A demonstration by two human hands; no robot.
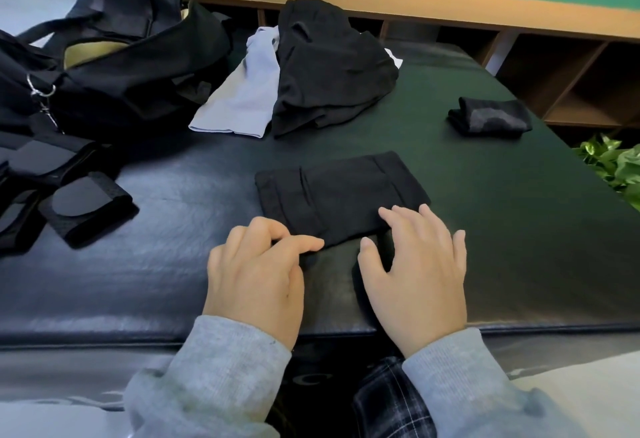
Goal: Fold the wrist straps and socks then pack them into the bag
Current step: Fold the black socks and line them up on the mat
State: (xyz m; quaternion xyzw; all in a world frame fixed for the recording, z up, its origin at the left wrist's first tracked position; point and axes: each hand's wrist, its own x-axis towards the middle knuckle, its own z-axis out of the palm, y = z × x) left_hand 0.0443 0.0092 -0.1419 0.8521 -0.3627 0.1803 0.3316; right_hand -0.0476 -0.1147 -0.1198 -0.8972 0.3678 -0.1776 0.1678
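A black sock [341, 191] lies flat in the middle of the dark padded surface [173, 264]. My left hand [258, 274] pinches its near left edge with curled fingers. My right hand [415, 271] rests on its near right corner, fingers spread, thumb under a fold. A folded black-and-grey sock [490, 118] sits at the right. A pile of black socks [332, 66] and a light grey sock [242, 91] lie at the back. Black wrist straps [86, 209] lie at the left. The open black bag [121, 46] stands at the back left.
A wooden shelf unit [571, 66] with open cubbies runs behind and to the right of the surface. Green plant leaves [613, 167] show at the right edge. A metal clip [41, 91] hangs on the bag's strap.
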